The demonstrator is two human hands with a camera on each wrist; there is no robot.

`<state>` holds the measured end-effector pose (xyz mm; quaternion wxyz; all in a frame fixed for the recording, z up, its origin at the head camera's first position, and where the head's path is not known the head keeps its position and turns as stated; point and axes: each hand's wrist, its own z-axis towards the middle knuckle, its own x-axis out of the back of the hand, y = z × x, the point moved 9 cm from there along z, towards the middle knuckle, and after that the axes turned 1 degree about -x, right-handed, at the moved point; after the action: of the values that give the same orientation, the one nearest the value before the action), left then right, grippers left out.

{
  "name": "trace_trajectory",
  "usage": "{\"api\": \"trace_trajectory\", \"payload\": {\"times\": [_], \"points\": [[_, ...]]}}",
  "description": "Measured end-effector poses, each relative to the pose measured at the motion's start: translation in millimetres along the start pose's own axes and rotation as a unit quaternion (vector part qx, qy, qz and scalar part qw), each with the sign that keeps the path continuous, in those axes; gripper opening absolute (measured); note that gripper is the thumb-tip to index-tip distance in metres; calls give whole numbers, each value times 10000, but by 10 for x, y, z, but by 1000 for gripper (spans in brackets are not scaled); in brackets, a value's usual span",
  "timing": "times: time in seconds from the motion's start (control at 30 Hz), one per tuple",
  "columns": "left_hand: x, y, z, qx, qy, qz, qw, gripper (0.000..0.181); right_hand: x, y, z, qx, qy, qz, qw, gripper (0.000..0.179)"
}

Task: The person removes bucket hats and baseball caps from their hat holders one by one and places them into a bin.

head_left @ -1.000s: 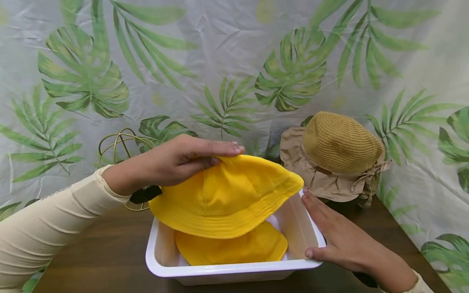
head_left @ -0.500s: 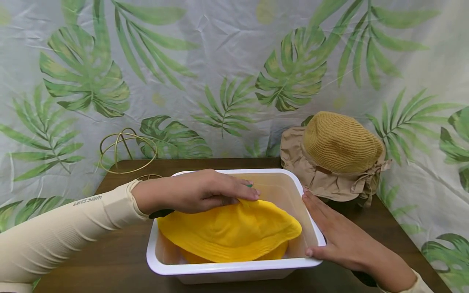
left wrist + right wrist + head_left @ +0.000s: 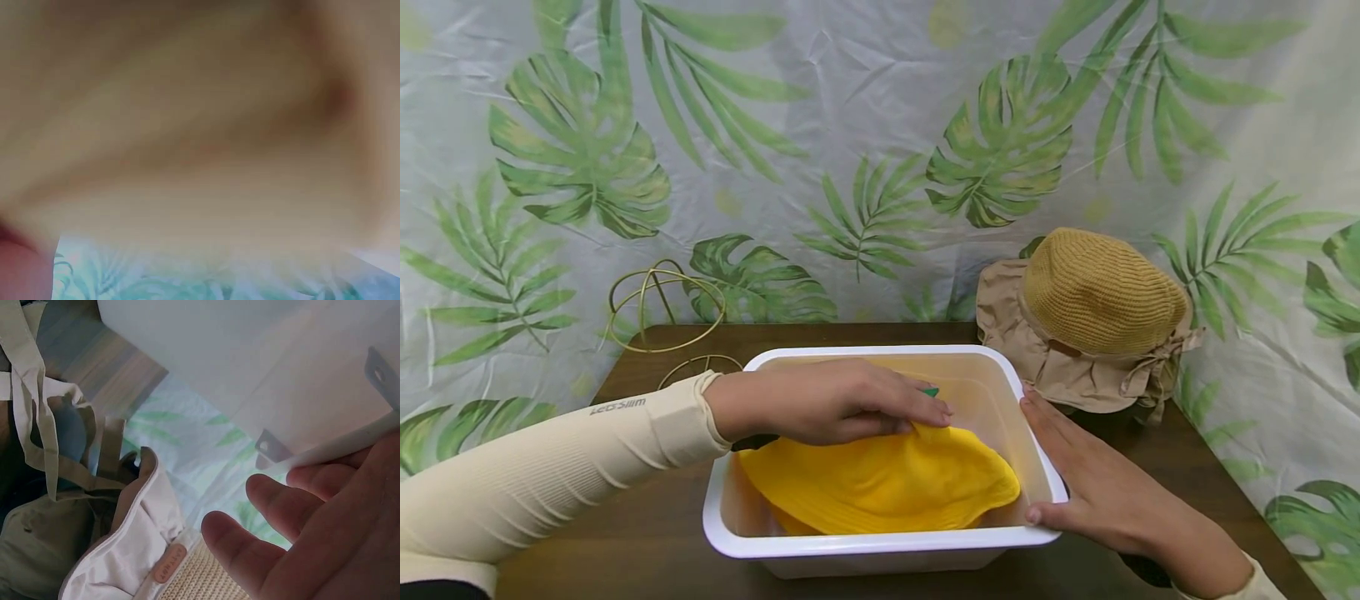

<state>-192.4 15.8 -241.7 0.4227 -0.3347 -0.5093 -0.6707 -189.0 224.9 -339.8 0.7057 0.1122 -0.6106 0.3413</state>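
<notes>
In the head view a yellow bucket hat [image 3: 880, 487] lies low in a white plastic bin [image 3: 880, 546]. My left hand [image 3: 850, 404] pinches the top of its crown, fingers over the cloth and thumb below. Part of a second yellow hat [image 3: 790, 523] shows under its brim at the left. My right hand [image 3: 1097, 492] rests at the bin's right rim, thumb on the front corner and fingers along the side. In the right wrist view the right fingers [image 3: 237, 544] are spread and relaxed beside the bin's outer wall. Blurred cream cloth [image 3: 187, 169] fills most of the left wrist view.
A mustard knitted hat [image 3: 1101, 292] sits on top of a beige wide-brimmed hat [image 3: 1000, 292] at the back right. A gold wire stand [image 3: 662, 308] stands at the back left of the dark wooden table [image 3: 602, 508]. A leaf-print curtain [image 3: 880, 125] hangs behind.
My left hand has moved down and slightly right, lowering the yellow bucket hat from above the bin into it, over the second hat. The right hand has stayed at the rim.
</notes>
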Motion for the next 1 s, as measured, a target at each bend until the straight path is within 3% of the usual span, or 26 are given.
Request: {"api": "trace_trajectory", "payload": {"times": [0.13,0.3,0.4,0.77,0.87,1.0], "points": [[-60,-98,-87,456,-245,62,9986,35,2,4,2,-26,3,-30,10000,111],[-157,-246,-233,1097,-550,392,9917,35,11,9,2,-41,11,-52,10000,112],[-204,-312,-302,1281,-616,426,9889,35,6,6,3,-25,9,-44,10000,111],[-319,-344,-339,1441,-959,349,9843,36,-4,-3,-6,-13,30,-16,10000,110],[-272,-278,-349,1270,-861,514,9868,38,-5,2,-6,-21,23,-31,10000,110],[-109,-121,-381,1040,-463,817,9901,37,1,8,-15,-39,45,-62,10000,111]]}}
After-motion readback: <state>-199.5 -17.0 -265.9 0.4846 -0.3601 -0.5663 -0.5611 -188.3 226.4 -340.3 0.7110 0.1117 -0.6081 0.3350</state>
